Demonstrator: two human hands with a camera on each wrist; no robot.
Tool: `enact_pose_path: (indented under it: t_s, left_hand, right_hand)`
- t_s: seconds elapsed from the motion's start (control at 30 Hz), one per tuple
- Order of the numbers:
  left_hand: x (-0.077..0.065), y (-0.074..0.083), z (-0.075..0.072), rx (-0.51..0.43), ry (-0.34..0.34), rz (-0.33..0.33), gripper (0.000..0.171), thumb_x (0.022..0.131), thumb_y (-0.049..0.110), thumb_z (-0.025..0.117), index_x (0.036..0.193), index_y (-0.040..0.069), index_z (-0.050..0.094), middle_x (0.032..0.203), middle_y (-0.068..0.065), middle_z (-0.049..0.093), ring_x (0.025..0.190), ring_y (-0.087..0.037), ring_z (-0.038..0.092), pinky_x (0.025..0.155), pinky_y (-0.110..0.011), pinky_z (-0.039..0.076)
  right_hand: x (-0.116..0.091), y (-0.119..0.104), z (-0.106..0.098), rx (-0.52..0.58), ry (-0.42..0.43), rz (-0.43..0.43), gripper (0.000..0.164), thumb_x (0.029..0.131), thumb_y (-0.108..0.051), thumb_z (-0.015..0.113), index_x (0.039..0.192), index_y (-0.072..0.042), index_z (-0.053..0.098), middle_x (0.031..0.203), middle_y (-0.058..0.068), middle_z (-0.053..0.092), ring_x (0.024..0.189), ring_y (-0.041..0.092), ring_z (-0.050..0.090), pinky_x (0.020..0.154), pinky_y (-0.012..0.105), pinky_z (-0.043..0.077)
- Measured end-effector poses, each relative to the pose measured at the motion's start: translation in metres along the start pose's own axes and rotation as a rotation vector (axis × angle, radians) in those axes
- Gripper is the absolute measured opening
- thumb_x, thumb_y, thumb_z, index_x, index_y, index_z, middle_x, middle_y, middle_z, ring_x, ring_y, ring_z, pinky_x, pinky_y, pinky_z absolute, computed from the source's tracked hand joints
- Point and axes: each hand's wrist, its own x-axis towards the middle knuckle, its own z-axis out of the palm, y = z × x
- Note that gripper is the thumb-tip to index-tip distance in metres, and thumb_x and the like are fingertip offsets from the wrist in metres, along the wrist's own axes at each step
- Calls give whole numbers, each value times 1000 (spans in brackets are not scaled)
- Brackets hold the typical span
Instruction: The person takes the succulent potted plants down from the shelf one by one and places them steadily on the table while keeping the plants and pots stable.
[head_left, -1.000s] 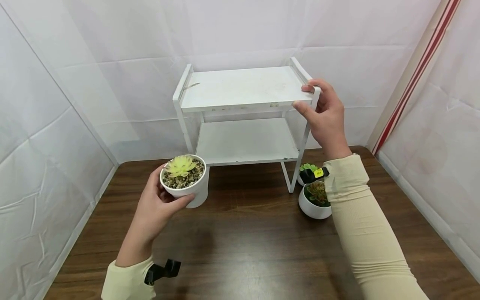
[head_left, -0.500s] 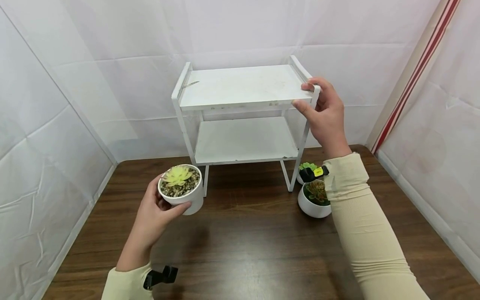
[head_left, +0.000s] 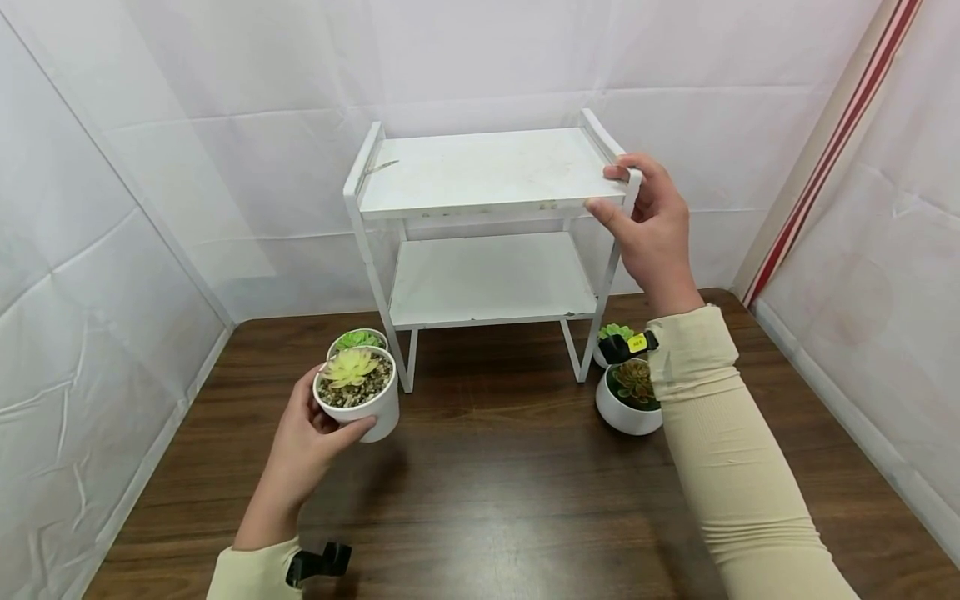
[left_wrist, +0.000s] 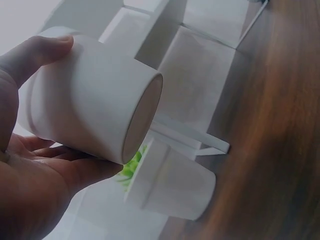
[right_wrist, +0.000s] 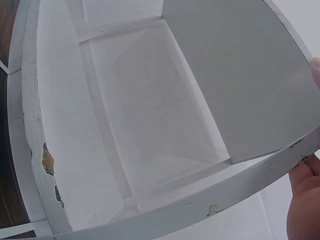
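Observation:
My left hand (head_left: 303, 446) grips a white pot (head_left: 378, 410) around its side, thumb in front. In the pot grows a pale yellow-green succulent (head_left: 349, 367) over pebbles. The left wrist view shows the held pot (left_wrist: 95, 95) raised clear of the wood, its underside visible. Behind it, another white pot (left_wrist: 175, 185) with a green succulent (head_left: 358, 338) stands on the table by the rack's left leg. My right hand (head_left: 651, 229) holds the front right top corner of a white two-tier rack (head_left: 491, 175), thumb on the shelf's front edge, fingers over the side rail.
Beside the rack's right leg stand a white bowl (head_left: 628, 415) with a reddish-green succulent and a smaller green succulent (head_left: 615, 332), partly hidden by the right wrist camera. The brown wooden table (head_left: 480, 492) is enclosed by white cloth walls (head_left: 247, 83). Paint is chipped on the rack's edges.
My left hand has moved down and slightly left with the pot, away from the rack's left leg. The green succulent behind has come into view. My right hand keeps its hold on the rack.

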Motion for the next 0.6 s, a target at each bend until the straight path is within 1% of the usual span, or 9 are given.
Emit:
enact_pose_path:
  t_s: [0.27, 0.47, 0.6]
  left_hand:
    - [1, -16, 0, 14, 4, -25, 94, 79, 8, 80, 150, 6, 19, 147, -14, 38, 131, -26, 43, 88, -5, 43]
    - [-1, -24, 0, -17, 10, -50, 95, 79, 6, 80, 150, 5, 18, 150, -16, 35, 134, -26, 41, 87, -2, 41]
    - [0, -29, 0, -26, 21, -75, 95, 79, 6, 80, 151, 7, 17, 151, -14, 34, 134, -24, 41, 87, -2, 41]
  right_hand:
    - [0, 0, 0, 6, -1, -2, 47, 86, -12, 74, 129, -13, 56, 118, 5, 66, 89, 10, 59, 71, 23, 46]
    - [0, 1, -1, 20, 1, -3, 47, 85, -12, 74, 128, -15, 57, 117, 3, 66, 88, 10, 58, 69, 23, 45]
    - [0, 1, -1, 18, 6, 1, 46, 85, -13, 75, 127, -16, 58, 116, 2, 66, 88, 11, 59, 70, 23, 45]
